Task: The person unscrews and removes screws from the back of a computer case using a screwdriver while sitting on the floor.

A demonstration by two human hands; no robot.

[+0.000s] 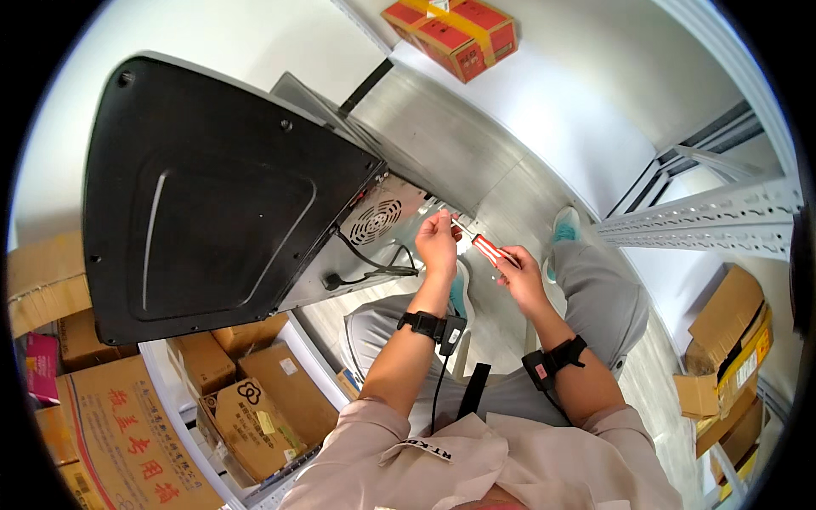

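Note:
My right hand (523, 274) is closed round the red-and-white handle of a screwdriver (486, 247), whose thin shaft points up and left. The fingertips of my left hand (438, 242) are pinched at the far end of that shaft; anything small between them is too small to tell. Just left of my hands stands a large machine with a black cover (225, 229) and a metal panel (406, 195) bearing a vent grille (374, 223). A black power cord (387, 269) with a plug hangs against the panel.
A red box (450, 30) lies on a white ledge (561, 136) at the top. Cardboard boxes fill the lower left (127, 433) and sit at the right (718, 344). A perforated metal rail (697, 219) crosses on the right. My legs and feet show below my hands.

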